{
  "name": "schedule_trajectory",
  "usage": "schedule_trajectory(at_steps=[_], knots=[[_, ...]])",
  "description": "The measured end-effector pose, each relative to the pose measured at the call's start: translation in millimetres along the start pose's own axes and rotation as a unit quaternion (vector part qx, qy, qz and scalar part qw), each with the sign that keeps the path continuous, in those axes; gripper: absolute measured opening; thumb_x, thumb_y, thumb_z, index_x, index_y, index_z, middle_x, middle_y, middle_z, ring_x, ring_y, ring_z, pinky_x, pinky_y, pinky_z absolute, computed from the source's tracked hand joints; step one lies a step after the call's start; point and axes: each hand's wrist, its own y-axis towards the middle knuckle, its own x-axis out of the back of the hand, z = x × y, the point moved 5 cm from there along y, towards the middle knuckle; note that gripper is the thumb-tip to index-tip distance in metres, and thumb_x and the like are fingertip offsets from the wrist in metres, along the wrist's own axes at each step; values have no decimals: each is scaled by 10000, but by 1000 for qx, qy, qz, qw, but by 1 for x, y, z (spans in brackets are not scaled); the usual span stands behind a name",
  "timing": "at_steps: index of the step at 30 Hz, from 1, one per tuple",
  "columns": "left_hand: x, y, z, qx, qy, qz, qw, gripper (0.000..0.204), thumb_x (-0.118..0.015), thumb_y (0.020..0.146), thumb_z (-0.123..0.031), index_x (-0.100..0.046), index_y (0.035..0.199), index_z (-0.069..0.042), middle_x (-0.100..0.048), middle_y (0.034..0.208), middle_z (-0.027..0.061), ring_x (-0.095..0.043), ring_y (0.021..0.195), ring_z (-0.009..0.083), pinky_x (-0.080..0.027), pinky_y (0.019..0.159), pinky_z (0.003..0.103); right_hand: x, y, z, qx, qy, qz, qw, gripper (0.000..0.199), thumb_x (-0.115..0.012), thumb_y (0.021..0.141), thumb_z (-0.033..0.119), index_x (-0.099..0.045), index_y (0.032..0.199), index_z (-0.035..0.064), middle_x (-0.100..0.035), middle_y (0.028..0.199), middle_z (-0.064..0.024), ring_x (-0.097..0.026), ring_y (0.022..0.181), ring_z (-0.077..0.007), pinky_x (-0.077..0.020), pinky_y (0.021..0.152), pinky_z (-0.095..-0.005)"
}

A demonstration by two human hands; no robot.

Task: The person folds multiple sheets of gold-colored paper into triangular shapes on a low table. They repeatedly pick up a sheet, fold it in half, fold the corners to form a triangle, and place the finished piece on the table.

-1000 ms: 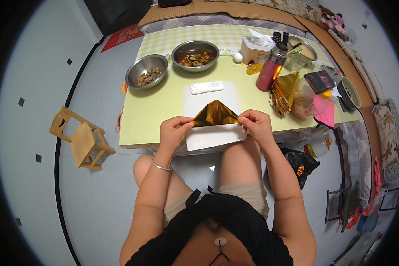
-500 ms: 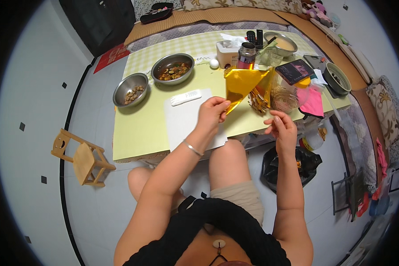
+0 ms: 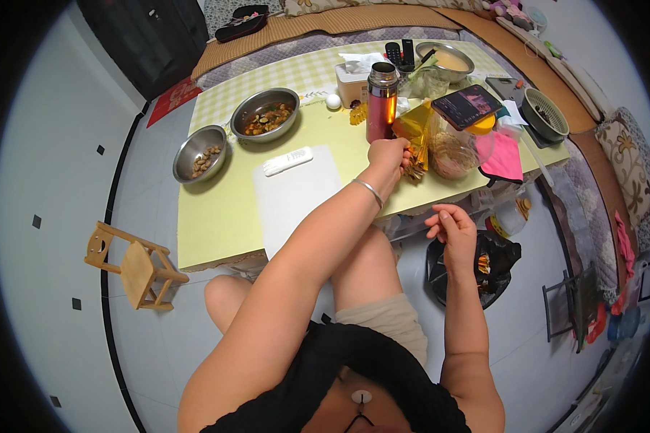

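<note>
My left hand is stretched across the table, its fingers closed at the lower end of shiny gold foil. Brown crumpled ends show just beside the fingertips, and the hand hides part of the foil. A pink metal thermos without a lid stands directly behind this hand. To the right is a clear plastic tub with something brownish inside. My right hand hovers in front of the table edge, fingers loosely bent and apart, with nothing visible in them. Below it on the floor sits a black plastic bag with gold scraps in it.
Two steel bowls hold food: one with shell-like pieces, one with soup. A white packet lies on white paper. A phone, a pink cloth and a green strainer crowd the right. A wooden chair stands left.
My left hand has moved right and away from me with the gold foil, lowering it beside the thermos and tub. My right hand has dropped slightly toward me. The view has shifted a little.
</note>
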Motion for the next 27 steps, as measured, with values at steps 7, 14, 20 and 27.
schedule_trajectory(at_steps=[7, 14, 20, 27], knots=[[30, 2, -22, -131, 354, 93, 921, 411, -809, 856, -369, -625, 727, -26, -593, 631, 33, -553, 493, 127, -426, 444, 276, -31, 6, -16, 4, -16, 36, 999, 190, -577, 1014, 88, -651, 1149, -24, -713, 860, -76, -624, 673, -74, -466, 607, -198], [212, -88, -52, -371, 520, 3, 770, 266, -785, 814, -254, -708, 895, -13, -703, 833, 107, -662, 771, 235, -533, 718, 351, -92, 7, -33, 190, -322, 186, 909, 163, -677, 888, 53, -703, 1046, 27, -723, 982, -78, -676, 872, -204, -535, 782, -309], [282, -157, -11, -478, 580, 54, 658, 554, -846, 717, -386, -679, 1112, -35, -668, 1172, 160, -619, 1092, 365, -496, 950, 456, -156, -11, -27, 352, -497, 331, 721, 466, -763, 788, 155, -648, 1236, 100, -600, 1388, -105, -536, 1317, -292, -418, 1066, -451], [296, -170, -3, -459, 562, 82, 683, 713, -862, 693, -439, -635, 1244, -47, -622, 1342, 160, -562, 1277, 366, -437, 1083, 455, -159, -1, -48, 405, -472, 296, 725, 152, -697, 843, 107, -685, 993, 89, -726, 1076, -91, -684, 1047, -281, -525, 906, -396]])
